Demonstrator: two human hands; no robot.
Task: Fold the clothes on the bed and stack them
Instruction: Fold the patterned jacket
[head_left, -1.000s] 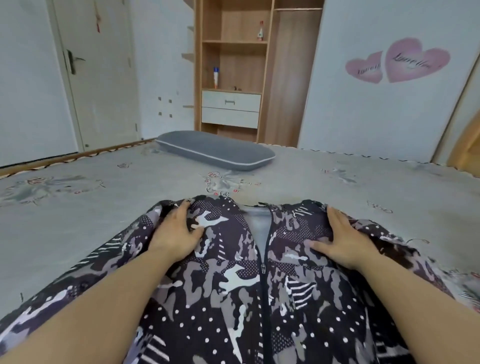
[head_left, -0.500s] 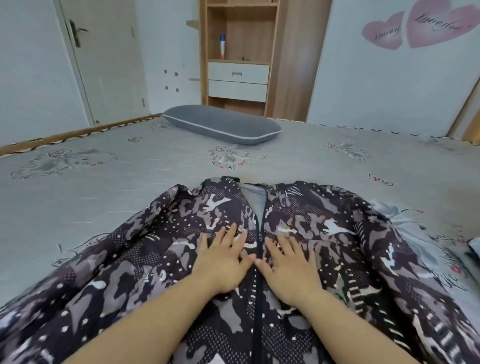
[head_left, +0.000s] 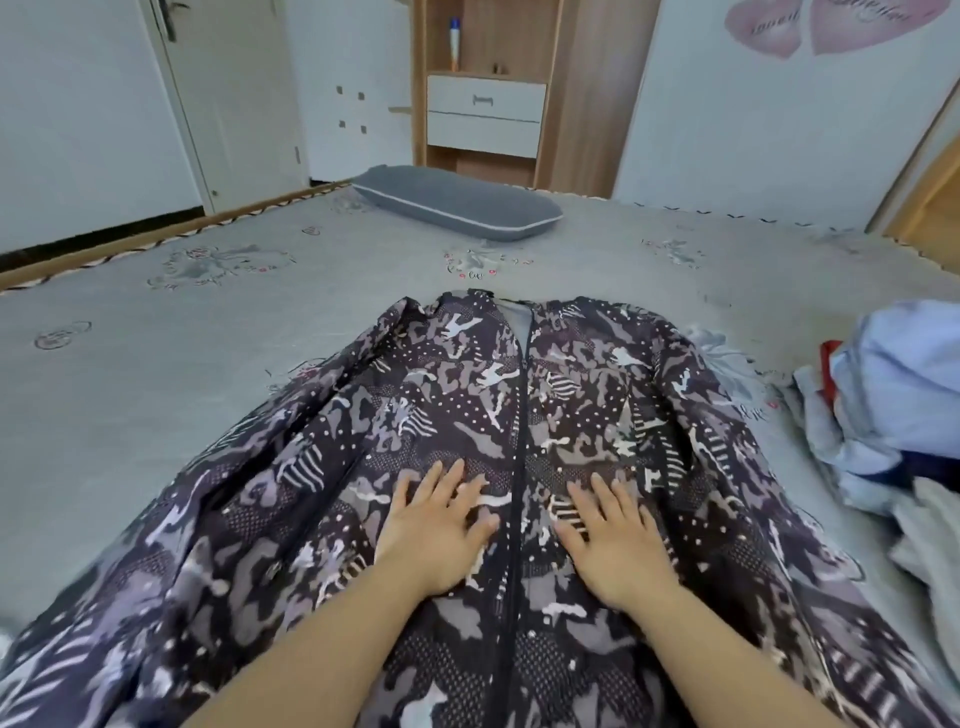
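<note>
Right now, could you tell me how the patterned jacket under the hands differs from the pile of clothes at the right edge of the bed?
The patterned jacket is spread flat, front up and zipped; the pile of clothes lies crumpled in a heap. The jacket is dark with a grey and white camouflage print; the pile is mostly plain light blue and white. The left hand and right hand press flat on the jacket; nothing touches the pile. Both lie on the grey bed.

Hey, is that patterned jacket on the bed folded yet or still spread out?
Spread out. The jacket lies flat, front up and zipped, sleeves out to both sides, with the left hand and right hand pressing flat on it.
</note>
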